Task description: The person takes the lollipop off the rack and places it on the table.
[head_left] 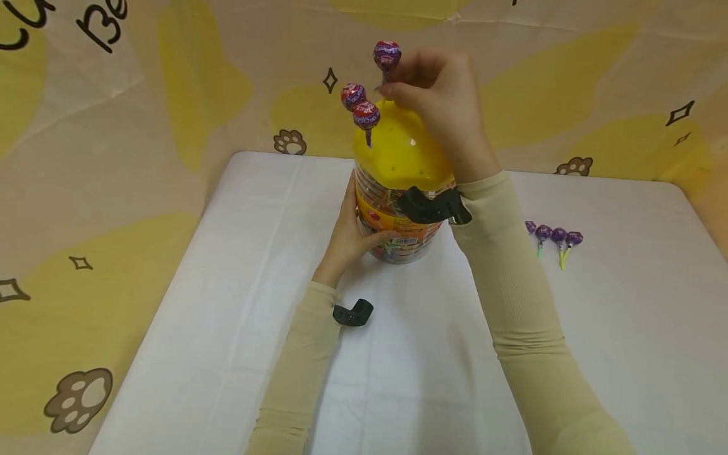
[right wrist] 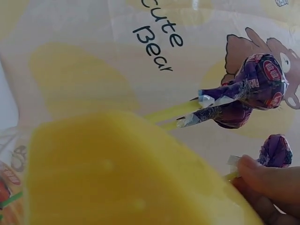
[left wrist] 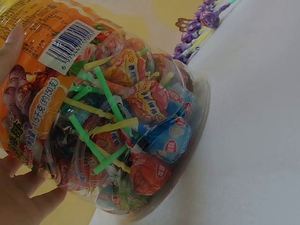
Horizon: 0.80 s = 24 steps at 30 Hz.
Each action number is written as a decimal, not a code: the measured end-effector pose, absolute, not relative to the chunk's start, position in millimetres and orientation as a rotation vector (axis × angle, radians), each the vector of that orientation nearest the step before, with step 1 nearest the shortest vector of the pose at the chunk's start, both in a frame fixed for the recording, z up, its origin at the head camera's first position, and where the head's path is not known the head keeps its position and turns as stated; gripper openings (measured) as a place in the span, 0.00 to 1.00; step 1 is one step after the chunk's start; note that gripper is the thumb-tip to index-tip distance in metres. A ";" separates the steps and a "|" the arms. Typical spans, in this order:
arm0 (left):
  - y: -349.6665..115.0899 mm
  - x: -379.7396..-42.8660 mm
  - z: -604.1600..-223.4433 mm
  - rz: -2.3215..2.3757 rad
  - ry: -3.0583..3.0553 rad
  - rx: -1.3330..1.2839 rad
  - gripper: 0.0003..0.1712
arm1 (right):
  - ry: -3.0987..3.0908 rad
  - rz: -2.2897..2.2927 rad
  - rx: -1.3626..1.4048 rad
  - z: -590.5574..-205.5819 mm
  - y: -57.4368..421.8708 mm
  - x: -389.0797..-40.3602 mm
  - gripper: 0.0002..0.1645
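A clear plastic jar (head_left: 380,218) stands upright on the table, capped by a domed yellow lid (head_left: 406,148) with small holes. In the left wrist view, wrapped lollipops with green and yellow sticks fill the jar's lower part (left wrist: 140,101). My left hand (head_left: 348,237) grips the jar's left side, thumb across its front. Above the lid, my right hand (head_left: 440,95) pinches a purple-wrapped lollipop (head_left: 387,55) just below its head. Its stick's lower end is hidden behind the lid in the right wrist view. Two more purple lollipops (right wrist: 265,82) stick up from the lid's left side, heads outward.
Several purple lollipops (head_left: 559,236) lie in a row on the white tablecloth (head_left: 625,316), right of the jar. A yellow patterned backdrop (head_left: 546,82) rises behind the table. Black wrist cameras (head_left: 352,313) sit on both sleeves, the right one overlapping the jar in the head view.
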<state>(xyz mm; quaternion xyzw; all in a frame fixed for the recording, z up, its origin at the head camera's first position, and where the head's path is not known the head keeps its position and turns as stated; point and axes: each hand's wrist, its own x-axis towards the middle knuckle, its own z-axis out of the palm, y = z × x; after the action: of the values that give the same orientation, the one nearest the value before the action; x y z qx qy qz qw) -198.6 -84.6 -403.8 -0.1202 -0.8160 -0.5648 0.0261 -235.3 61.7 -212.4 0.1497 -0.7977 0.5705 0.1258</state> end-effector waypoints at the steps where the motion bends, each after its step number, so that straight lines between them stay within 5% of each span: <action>1: -84.7 -198.5 -403.7 -1.747 -2.521 -0.372 0.66 | -2.292 1.700 0.438 -212.7 62.4 -236.1 0.09; 24: -85.7 -199.4 -404.5 -1.755 -2.503 -0.395 0.66 | -1.833 2.206 0.617 -222.4 85.8 -230.1 0.05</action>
<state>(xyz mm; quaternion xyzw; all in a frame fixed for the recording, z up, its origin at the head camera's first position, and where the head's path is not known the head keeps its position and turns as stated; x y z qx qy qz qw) -199.4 -85.7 -404.5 -0.1282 -0.8117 -0.5690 0.0295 -230.1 85.8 -222.4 0.2091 -0.6215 0.7479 0.1035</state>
